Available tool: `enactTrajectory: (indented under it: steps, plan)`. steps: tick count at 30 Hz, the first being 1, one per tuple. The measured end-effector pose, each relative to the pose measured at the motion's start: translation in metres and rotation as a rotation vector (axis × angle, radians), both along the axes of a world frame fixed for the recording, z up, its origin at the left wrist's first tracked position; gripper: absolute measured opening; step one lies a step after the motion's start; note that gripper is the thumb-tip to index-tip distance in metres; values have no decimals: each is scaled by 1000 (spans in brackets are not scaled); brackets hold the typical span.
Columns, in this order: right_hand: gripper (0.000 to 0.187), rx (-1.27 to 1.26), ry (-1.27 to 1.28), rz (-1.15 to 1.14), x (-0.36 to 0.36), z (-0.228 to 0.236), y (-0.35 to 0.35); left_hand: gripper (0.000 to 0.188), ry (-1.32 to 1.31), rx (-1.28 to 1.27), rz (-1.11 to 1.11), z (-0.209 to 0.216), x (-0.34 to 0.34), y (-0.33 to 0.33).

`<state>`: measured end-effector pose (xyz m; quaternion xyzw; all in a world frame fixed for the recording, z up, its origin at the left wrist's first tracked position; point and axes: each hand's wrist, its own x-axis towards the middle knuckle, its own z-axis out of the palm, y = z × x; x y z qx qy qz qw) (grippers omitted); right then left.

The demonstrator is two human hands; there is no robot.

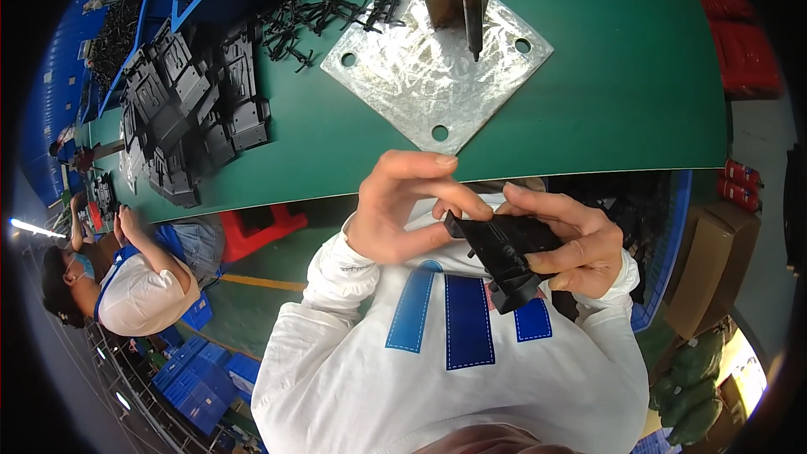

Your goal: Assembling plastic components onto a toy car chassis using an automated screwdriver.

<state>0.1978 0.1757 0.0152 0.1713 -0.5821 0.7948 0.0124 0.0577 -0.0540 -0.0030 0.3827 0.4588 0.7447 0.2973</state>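
In front of my chest, just off the table's near edge, I hold a black molded plastic part (511, 250). It is tilted, with a rounded projection at its lower end. My right hand (580, 240) grips its right side, thumb and fingers around it. At its left end my left hand (408, 210) is bent inward, thumb and a fingertip against the part's corner and the index finger stretched above. Whether a smaller piece sits between the left fingertips cannot be made out. Beyond my hands lies a square metal plate (403, 76) with holes and a pointed tool tip (476, 42) above it.
Flat black plastic parts (172, 105) are heaped on the green table (622, 109) at left, near small black clip-like pieces (324, 13). Blue bins (139, 42) stand behind them. Another blue bin (664, 261) is by my right side. A co-worker (139, 286) sits at left.
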Motion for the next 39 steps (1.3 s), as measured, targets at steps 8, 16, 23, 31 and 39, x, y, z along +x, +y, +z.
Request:
enactTrajectory:
  steps: [8,16,23,31,39]
  plan:
    - [34,-16,-11,-4,-5,-5,-3,33,-53,-73,-81,3,-16,1]
    - [36,-306,-135,21,-4,-13,-8,38,-46,-34,-121,-3,-19,1]
    - [34,-402,-133,54,-4,-15,-7,37,119,13,-113,4,-22,5]
    - [27,-314,-63,109,-4,-12,-2,33,120,1,-129,11,-20,4]
    - [28,-311,-17,128,-4,-14,-2,30,149,69,-162,11,-21,6]
